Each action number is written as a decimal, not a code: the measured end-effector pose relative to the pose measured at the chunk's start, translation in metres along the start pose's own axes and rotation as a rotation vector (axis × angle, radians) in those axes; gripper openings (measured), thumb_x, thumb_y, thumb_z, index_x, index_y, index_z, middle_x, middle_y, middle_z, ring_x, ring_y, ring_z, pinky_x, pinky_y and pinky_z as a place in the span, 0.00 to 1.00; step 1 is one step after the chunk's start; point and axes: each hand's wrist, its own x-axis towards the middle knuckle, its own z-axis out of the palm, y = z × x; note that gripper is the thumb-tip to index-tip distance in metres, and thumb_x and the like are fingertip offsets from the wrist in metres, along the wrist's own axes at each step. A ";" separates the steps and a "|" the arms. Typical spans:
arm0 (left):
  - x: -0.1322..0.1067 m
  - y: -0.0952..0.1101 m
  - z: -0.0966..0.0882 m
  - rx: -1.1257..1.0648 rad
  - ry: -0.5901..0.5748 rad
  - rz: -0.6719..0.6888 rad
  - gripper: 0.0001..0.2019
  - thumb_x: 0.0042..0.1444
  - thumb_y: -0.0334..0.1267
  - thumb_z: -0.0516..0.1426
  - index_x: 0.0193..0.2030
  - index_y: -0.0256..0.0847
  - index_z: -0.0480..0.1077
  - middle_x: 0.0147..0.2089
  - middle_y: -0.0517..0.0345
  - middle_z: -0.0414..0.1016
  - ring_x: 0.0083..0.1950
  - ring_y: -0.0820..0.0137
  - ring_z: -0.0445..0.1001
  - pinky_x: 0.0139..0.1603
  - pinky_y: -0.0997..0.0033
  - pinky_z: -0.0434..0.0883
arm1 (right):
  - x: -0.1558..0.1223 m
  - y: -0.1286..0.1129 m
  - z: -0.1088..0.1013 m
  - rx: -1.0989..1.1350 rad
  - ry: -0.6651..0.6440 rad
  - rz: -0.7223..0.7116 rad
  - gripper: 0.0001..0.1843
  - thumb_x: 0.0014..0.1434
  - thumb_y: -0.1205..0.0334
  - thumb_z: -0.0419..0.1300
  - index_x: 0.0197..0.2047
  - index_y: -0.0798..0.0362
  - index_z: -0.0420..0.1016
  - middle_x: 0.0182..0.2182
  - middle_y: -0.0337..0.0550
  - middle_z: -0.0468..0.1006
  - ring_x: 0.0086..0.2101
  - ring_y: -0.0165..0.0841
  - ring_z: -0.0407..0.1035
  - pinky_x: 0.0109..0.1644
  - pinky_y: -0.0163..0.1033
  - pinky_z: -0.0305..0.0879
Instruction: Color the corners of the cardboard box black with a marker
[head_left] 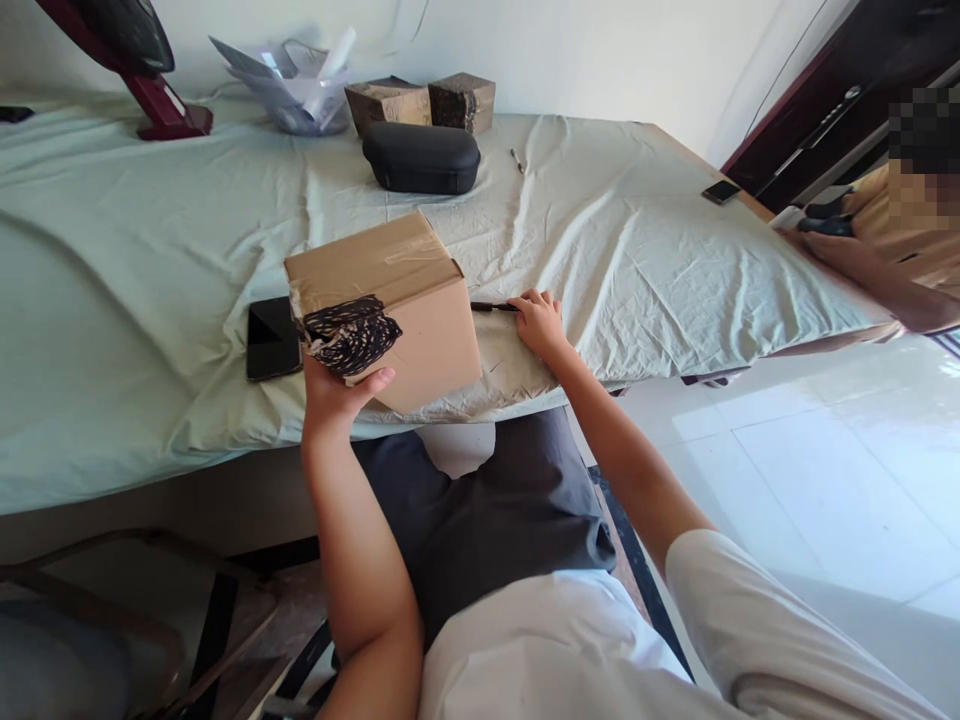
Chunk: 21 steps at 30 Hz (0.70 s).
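Observation:
A taped brown cardboard box (pixel 397 290) with a black scribbled patch on its near face is tilted up at the table's front edge. My left hand (pixel 337 392) grips it from below, thumb against the near face. To the right of the box, my right hand (pixel 537 320) rests on the pale green cloth (pixel 150 260), fingers curled over a black pen (pixel 491 307) that lies on the cloth and points toward the box.
A black phone (pixel 270 338) lies left of the box. Farther back are a black hard case (pixel 421 158), two brown blocks (pixel 420 102), a bowl of papers (pixel 296 85), a red stand (pixel 161 110), a small pen (pixel 517 160) and another phone (pixel 721 191). Another person (pixel 892 250) is at the right.

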 end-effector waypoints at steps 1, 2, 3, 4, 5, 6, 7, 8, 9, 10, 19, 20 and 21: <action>0.000 0.000 0.000 -0.010 0.005 -0.011 0.63 0.38 0.65 0.77 0.79 0.54 0.57 0.73 0.42 0.72 0.72 0.44 0.76 0.78 0.33 0.69 | 0.003 -0.001 0.000 0.002 -0.009 -0.003 0.30 0.71 0.69 0.49 0.68 0.49 0.83 0.64 0.59 0.77 0.61 0.57 0.62 0.66 0.62 0.58; -0.001 0.000 0.001 -0.021 0.011 -0.024 0.63 0.38 0.65 0.78 0.79 0.53 0.58 0.72 0.42 0.72 0.71 0.44 0.77 0.78 0.33 0.69 | 0.007 -0.003 0.000 0.007 -0.019 -0.004 0.30 0.72 0.69 0.49 0.68 0.49 0.83 0.65 0.58 0.77 0.62 0.57 0.61 0.66 0.62 0.58; -0.002 0.000 0.001 -0.033 0.018 -0.036 0.62 0.37 0.65 0.78 0.78 0.52 0.59 0.72 0.41 0.73 0.71 0.44 0.77 0.78 0.33 0.68 | 0.010 -0.005 0.001 0.015 -0.025 -0.005 0.31 0.72 0.69 0.48 0.69 0.49 0.82 0.66 0.58 0.76 0.63 0.57 0.61 0.67 0.62 0.58; -0.002 0.000 0.002 -0.042 0.026 -0.046 0.62 0.37 0.64 0.79 0.77 0.52 0.60 0.71 0.41 0.74 0.71 0.43 0.77 0.78 0.32 0.68 | 0.013 -0.007 0.002 0.028 -0.031 -0.007 0.31 0.72 0.69 0.48 0.70 0.49 0.81 0.67 0.57 0.76 0.64 0.57 0.60 0.68 0.62 0.58; -0.003 0.000 0.002 -0.048 0.033 -0.054 0.62 0.36 0.64 0.79 0.77 0.51 0.61 0.71 0.41 0.74 0.71 0.43 0.77 0.79 0.32 0.67 | 0.016 -0.010 0.003 0.046 -0.035 -0.011 0.32 0.72 0.70 0.48 0.71 0.49 0.80 0.68 0.57 0.75 0.65 0.57 0.60 0.69 0.62 0.58; -0.003 0.000 0.002 -0.051 0.038 -0.060 0.62 0.36 0.64 0.79 0.76 0.51 0.62 0.70 0.42 0.74 0.72 0.43 0.76 0.79 0.32 0.66 | 0.018 -0.012 0.005 0.066 -0.039 -0.019 0.33 0.71 0.71 0.48 0.73 0.50 0.79 0.69 0.57 0.74 0.66 0.57 0.60 0.70 0.61 0.58; -0.004 0.000 0.002 -0.052 0.040 -0.064 0.61 0.35 0.64 0.79 0.76 0.52 0.62 0.70 0.42 0.74 0.72 0.43 0.75 0.80 0.33 0.65 | 0.020 -0.015 0.007 0.086 -0.041 -0.032 0.34 0.71 0.71 0.49 0.74 0.51 0.77 0.70 0.56 0.74 0.67 0.56 0.60 0.72 0.61 0.57; -0.004 0.000 0.002 -0.051 0.040 -0.067 0.61 0.35 0.64 0.79 0.76 0.52 0.62 0.70 0.43 0.74 0.73 0.43 0.75 0.80 0.33 0.65 | 0.021 -0.018 0.009 0.103 -0.040 -0.048 0.34 0.70 0.70 0.50 0.75 0.52 0.76 0.71 0.56 0.74 0.68 0.56 0.59 0.73 0.61 0.56; -0.004 0.000 0.001 -0.047 0.041 -0.069 0.61 0.35 0.64 0.79 0.75 0.52 0.63 0.70 0.43 0.74 0.73 0.44 0.75 0.80 0.33 0.65 | 0.022 -0.021 0.012 0.117 -0.041 -0.065 0.33 0.70 0.69 0.52 0.75 0.52 0.75 0.71 0.56 0.74 0.69 0.56 0.59 0.75 0.62 0.54; -0.005 0.000 0.001 -0.041 0.043 -0.073 0.60 0.35 0.65 0.79 0.75 0.52 0.63 0.70 0.43 0.74 0.73 0.44 0.75 0.80 0.34 0.65 | 0.022 -0.024 0.014 0.128 -0.044 -0.079 0.32 0.71 0.66 0.54 0.75 0.52 0.75 0.71 0.56 0.74 0.69 0.56 0.59 0.76 0.63 0.52; 0.000 0.008 0.004 -0.060 -0.014 -0.040 0.62 0.36 0.61 0.80 0.76 0.48 0.62 0.71 0.39 0.74 0.70 0.42 0.77 0.77 0.30 0.68 | 0.022 -0.035 0.026 0.132 -0.007 -0.039 0.22 0.76 0.57 0.55 0.65 0.46 0.83 0.68 0.56 0.75 0.66 0.59 0.59 0.70 0.64 0.58; 0.001 0.009 0.005 -0.061 -0.024 -0.028 0.61 0.36 0.61 0.80 0.76 0.46 0.62 0.71 0.39 0.74 0.70 0.41 0.76 0.78 0.30 0.67 | 0.022 -0.035 0.027 0.127 0.011 -0.029 0.22 0.76 0.58 0.54 0.65 0.47 0.83 0.67 0.56 0.75 0.66 0.58 0.60 0.70 0.63 0.59; 0.002 0.010 0.006 -0.059 -0.035 -0.020 0.61 0.37 0.61 0.80 0.75 0.46 0.63 0.71 0.38 0.73 0.71 0.41 0.76 0.78 0.30 0.66 | 0.022 -0.034 0.028 0.122 0.029 -0.017 0.22 0.76 0.59 0.54 0.65 0.48 0.83 0.67 0.57 0.75 0.65 0.58 0.60 0.69 0.62 0.60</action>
